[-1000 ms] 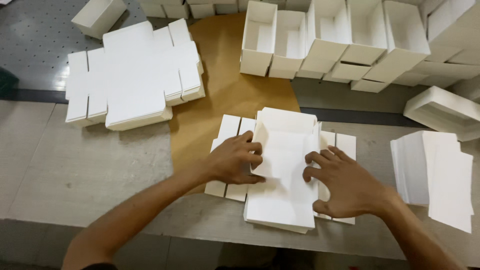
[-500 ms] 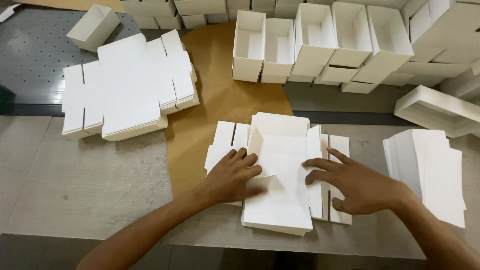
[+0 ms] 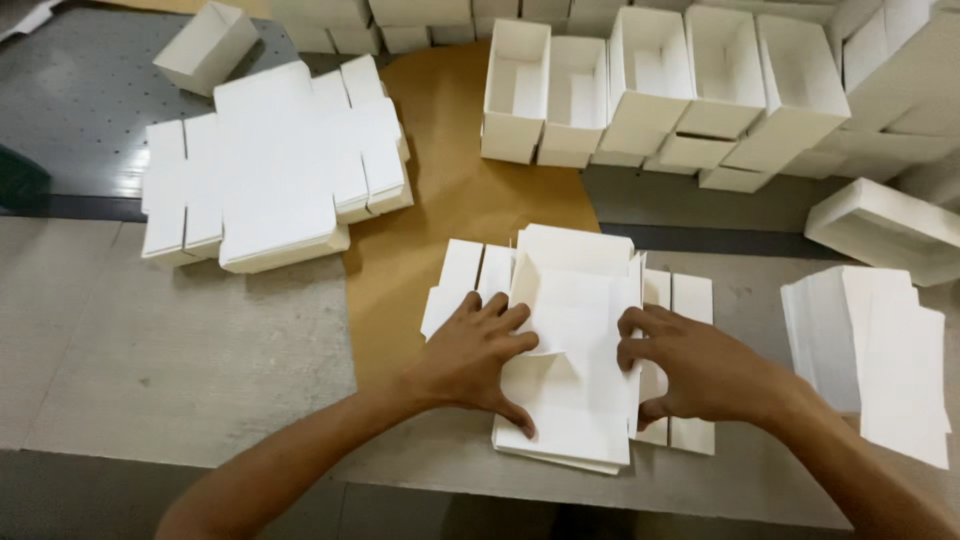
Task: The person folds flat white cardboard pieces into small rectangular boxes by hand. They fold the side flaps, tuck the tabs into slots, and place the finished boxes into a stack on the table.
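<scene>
A white die-cut cardboard blank (image 3: 575, 300) lies flat on the table in front of me, with its side flaps partly folded inward. My left hand (image 3: 475, 355) presses down on its left flaps, fingers spread. My right hand (image 3: 700, 365) pushes the right flap inward, fingertips on the fold and thumb under the edge. Both hands touch the same blank.
A stack of flat white blanks (image 3: 265, 165) sits at the far left. Several folded open boxes (image 3: 650, 85) stand in rows at the back. Another pile of white sheets (image 3: 880, 350) lies at the right, with a brown paper sheet (image 3: 450, 170) under the work area.
The blank's side flaps have been folded further toward the middle. Both hands have moved closer together on it.
</scene>
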